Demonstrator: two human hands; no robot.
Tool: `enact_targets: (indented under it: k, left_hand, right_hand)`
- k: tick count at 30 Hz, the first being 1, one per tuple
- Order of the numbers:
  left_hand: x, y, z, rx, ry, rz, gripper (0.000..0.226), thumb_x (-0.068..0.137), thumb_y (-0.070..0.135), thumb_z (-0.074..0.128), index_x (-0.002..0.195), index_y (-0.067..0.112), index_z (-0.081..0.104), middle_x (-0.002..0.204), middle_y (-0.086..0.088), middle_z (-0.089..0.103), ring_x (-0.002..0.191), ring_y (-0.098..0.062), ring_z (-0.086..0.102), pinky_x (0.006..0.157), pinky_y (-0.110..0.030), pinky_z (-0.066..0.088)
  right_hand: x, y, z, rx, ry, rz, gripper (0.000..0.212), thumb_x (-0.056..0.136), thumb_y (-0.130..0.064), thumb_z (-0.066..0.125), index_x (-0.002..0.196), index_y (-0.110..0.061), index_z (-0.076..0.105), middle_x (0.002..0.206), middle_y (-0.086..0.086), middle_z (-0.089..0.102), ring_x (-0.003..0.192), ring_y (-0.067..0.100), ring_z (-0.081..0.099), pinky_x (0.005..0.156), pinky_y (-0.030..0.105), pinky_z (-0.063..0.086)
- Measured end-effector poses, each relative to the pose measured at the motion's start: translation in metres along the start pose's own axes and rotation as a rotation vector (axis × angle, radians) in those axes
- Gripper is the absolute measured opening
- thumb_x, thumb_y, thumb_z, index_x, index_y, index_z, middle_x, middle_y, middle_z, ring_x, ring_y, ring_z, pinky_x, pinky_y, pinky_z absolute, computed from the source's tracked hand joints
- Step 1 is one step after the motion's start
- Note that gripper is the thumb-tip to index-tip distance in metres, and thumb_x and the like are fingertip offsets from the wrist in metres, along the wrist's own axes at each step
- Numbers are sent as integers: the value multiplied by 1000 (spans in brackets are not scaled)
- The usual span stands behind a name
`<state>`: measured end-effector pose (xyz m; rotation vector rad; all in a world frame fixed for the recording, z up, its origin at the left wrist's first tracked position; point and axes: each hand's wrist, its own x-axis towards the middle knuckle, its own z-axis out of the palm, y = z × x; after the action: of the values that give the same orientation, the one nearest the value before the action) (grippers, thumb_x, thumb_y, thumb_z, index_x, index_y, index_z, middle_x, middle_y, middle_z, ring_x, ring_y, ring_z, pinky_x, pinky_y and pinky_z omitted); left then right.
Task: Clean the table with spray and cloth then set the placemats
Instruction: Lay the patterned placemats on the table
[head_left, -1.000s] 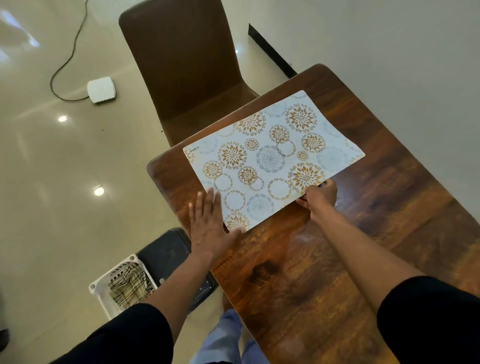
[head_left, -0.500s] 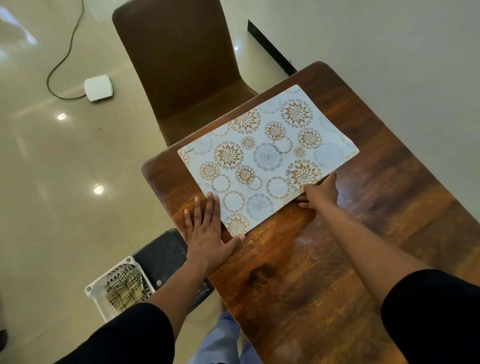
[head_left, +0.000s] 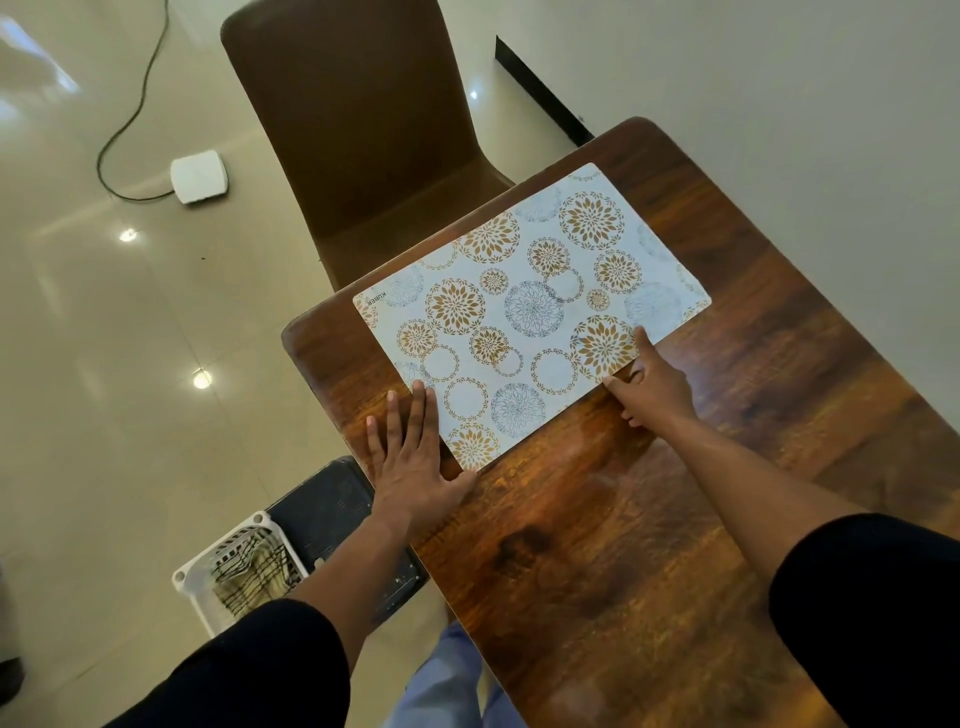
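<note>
A white placemat (head_left: 530, 312) with gold and grey flower circles lies flat at the far left end of the dark wooden table (head_left: 649, 519). My left hand (head_left: 410, 457) lies flat on the table with straight fingers, against the placemat's near left corner. My right hand (head_left: 652, 384) touches the placemat's near edge towards the right, index finger stretched along the edge. No spray bottle shows. A striped cloth (head_left: 249, 577) lies in a white basket (head_left: 208, 564) on the floor.
A brown chair (head_left: 363, 130) stands at the table's far end. A dark box (head_left: 337, 514) sits on the floor beside the basket, under the table's left edge. A white device (head_left: 200, 176) with a cable lies on the tiled floor. The wall runs along the table's right side.
The placemat has slid slightly towards the table's far end. My left hand slipped off the mat's corner onto the table beside it. My right hand's fingers have straightened at the near edge.
</note>
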<state>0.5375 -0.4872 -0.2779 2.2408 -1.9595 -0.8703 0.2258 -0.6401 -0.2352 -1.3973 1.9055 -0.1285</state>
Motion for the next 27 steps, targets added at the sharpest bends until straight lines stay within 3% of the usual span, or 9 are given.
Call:
enact_targets:
  k: [7,13,24,27]
  left_hand:
    - [1,-4,1,-20,3,14,121,87,78,46,167,29,-30,173,9,-40,158,-22,-44,127,-57,-26]
    - [2,-4,7,-9,65,13,121,84,84,41,171,27,-20,175,9,-37,160,-21,-39,127,-52,-29]
    - [4,-5,9,21,44,1,122,85,84,44,170,28,-25,174,7,-39,159,-22,-42,129,-58,-22]
    - [4,-4,9,21,53,-5,122,83,86,39,170,30,-24,175,7,-39,159,-22,-41,129,-56,-23]
  right_hand:
    - [-1,-6,-1,85,15,25,88,95,-37,74,161,-47,17,92,7,71,58,22,73,56,33,63]
    - [1,-6,-4,169,10,50,87,93,-34,77,159,-50,22,77,8,74,56,23,73,58,38,64]
    - [-2,-8,-4,138,25,39,88,94,-35,75,161,-49,19,80,5,74,54,19,73,53,32,62]
    - [-2,-9,-1,123,39,52,87,94,-37,74,161,-50,19,91,5,73,53,16,72,52,30,61]
